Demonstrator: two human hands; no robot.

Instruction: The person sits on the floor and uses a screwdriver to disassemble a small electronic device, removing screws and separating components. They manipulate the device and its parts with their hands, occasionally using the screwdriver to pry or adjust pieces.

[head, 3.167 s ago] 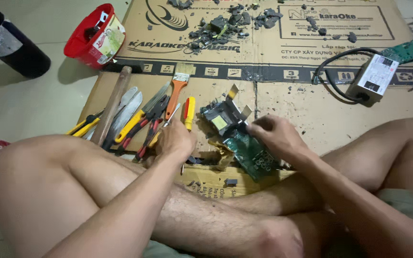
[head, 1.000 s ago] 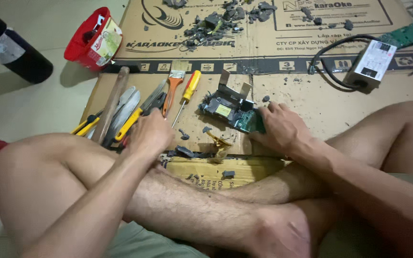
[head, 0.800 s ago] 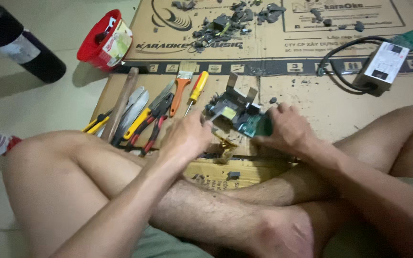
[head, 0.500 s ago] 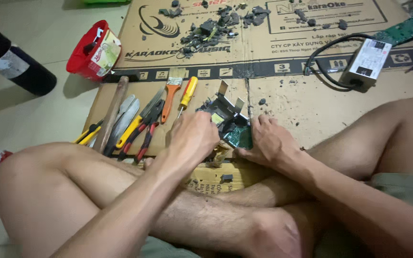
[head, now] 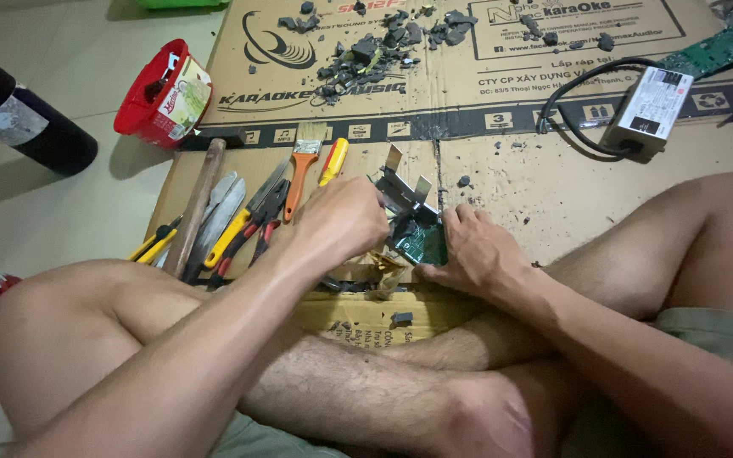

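I see my left hand (head: 341,222) curled into a loose fist over the near edge of a green circuit board (head: 422,242), its fingers tucked down against the board's metal fins (head: 405,182); whether it pinches a small tool there I cannot tell. My right hand (head: 472,254) is closed on the board's right edge, thumb and fingers clamped around it, pressing it down on the cardboard sheet (head: 511,178). The board sits between the two hands, just ahead of my crossed legs.

To the left of my left hand lies a row of tools: an orange-handled paintbrush (head: 299,174), a yellow-handled screwdriver (head: 332,161), red-and-yellow pliers (head: 248,225) and a wooden-handled hammer (head: 197,203), all near one another. Further left and beyond them stands a red plastic container (head: 159,97), and well out past it a dark bottle (head: 23,119) lies on the floor.

Ahead of both hands, well apart, a heap of dark broken bits (head: 366,51) is scattered on the cardboard. Out beyond my right hand rests a grey power supply box (head: 648,106) with a black cable (head: 574,102) looped beside it. Just under my left hand, small scraps and a dark chip (head: 400,318) lie on a yellowish piece of cardboard.
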